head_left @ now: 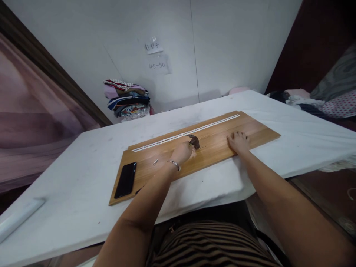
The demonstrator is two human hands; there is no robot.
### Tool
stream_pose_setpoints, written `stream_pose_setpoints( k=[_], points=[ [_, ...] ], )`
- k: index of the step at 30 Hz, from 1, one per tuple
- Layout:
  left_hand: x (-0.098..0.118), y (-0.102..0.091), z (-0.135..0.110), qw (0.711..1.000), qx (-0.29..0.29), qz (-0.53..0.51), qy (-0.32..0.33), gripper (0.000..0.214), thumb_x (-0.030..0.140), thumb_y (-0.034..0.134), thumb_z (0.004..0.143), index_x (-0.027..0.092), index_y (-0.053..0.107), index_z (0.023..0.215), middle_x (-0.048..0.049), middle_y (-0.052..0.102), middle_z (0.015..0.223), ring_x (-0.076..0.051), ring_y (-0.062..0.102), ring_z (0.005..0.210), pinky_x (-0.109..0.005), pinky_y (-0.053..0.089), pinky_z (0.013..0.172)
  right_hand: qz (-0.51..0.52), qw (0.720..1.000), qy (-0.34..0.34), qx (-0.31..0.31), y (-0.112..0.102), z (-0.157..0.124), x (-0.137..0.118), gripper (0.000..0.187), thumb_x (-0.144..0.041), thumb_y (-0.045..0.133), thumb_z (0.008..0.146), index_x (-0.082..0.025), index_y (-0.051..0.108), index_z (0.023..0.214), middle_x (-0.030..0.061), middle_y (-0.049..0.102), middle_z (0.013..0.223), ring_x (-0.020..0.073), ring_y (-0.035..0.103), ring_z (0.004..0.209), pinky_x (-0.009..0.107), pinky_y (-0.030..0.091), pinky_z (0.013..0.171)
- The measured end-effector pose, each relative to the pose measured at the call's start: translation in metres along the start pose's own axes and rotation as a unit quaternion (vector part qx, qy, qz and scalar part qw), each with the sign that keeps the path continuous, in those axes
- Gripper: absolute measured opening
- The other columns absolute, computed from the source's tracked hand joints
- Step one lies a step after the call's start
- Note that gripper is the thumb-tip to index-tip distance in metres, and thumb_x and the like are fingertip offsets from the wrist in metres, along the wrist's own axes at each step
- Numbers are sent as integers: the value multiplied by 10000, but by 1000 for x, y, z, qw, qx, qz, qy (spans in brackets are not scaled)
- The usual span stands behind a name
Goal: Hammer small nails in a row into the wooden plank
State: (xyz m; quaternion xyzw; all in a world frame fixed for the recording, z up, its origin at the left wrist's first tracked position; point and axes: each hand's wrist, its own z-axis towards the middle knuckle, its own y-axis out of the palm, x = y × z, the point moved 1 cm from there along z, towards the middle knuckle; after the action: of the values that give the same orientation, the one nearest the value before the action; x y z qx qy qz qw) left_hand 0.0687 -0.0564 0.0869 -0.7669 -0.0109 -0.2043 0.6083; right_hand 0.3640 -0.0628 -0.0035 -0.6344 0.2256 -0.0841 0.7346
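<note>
My left hand (181, 152), with a bracelet at the wrist, is wrapped round the handle of a claw hammer (195, 142). The hammer's dark head is over the middle of a wooden board (219, 142). My right hand (239, 142) rests on the right part of that board, near its front edge, fingers apart and holding nothing I can see. A few small nails (155, 162) lie on the wood left of my left hand. Tiny dark specks show beside the hammer head; they are too small to make out. Most of the handle is hidden by my hand.
A black phone (125, 180) lies on the board's left end, and a white ruler-like strip (186, 133) runs along its back. The board is on a white-covered table (80, 185). A white roll (19, 218) lies at the left; folded clothes (129, 98) are stacked behind.
</note>
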Motion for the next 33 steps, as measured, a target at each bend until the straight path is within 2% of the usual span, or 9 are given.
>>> stream_pose_setpoints(
  k=[5, 10, 18, 24, 29, 33],
  points=[
    [1, -4, -1, 1000, 5, 0, -4, 393, 356, 413, 1028, 131, 684, 1204, -183, 763, 1165, -294, 726, 1062, -336, 508, 835, 5, 1000, -4, 10, 1, -1, 2, 516, -439, 323, 1032, -111, 633, 1283, 227, 585, 1430, 347, 445, 1354, 501, 316, 1083],
    [7, -9, -8, 1000, -12, 16, -12, 386, 305, 411, 1017, 124, 691, 1211, -194, 744, 1232, -295, 713, 1119, -344, 510, 892, 50, 997, -17, 47, 3, -4, 5, 468, -408, 359, 1015, -115, 657, 1224, 225, 662, 1317, 342, 516, 1268, 491, 349, 1054],
    [11, -11, -16, 1000, -4, 11, -10, 371, 317, 400, 1027, 136, 697, 1155, -182, 763, 1168, -285, 729, 1051, -346, 519, 872, 146, 981, -21, 126, 7, -7, 11, 497, -359, 416, 962, -107, 645, 1325, 215, 682, 1309, 334, 575, 1210, 460, 403, 1020],
    [11, -11, -18, 1000, -8, 15, -25, 338, 315, 429, 1022, 138, 700, 1118, -180, 764, 1151, -285, 728, 1048, -355, 525, 881, 170, 977, -17, 126, 13, -5, 16, 519, -387, 440, 940, -113, 662, 1320, 201, 737, 1191, 321, 647, 1091, 469, 431, 1007],
    [6, -8, -17, 1000, 1, -6, -15, 312, 296, 432, 1020, 138, 694, 1084, -170, 767, 1134, -281, 725, 1044, -351, 524, 872, 216, 964, -10, 155, 20, -3, 22, 532, -398, 478, 911, -121, 679, 1319, 203, 744, 1206, 327, 665, 1077, 500, 453, 1017],
    [4, -5, -17, 999, 2, -20, -26, 296, 301, 453, 1016, 142, 694, 1082, -166, 773, 1093, -270, 732, 1005, -343, 525, 863, 307, 940, 3, 145, 26, 4, 34, 480, -451, 546, 889, -199, 708, 1263, 129, 773, 1121, 281, 685, 1029, 492, 480, 1019]
  ],
)
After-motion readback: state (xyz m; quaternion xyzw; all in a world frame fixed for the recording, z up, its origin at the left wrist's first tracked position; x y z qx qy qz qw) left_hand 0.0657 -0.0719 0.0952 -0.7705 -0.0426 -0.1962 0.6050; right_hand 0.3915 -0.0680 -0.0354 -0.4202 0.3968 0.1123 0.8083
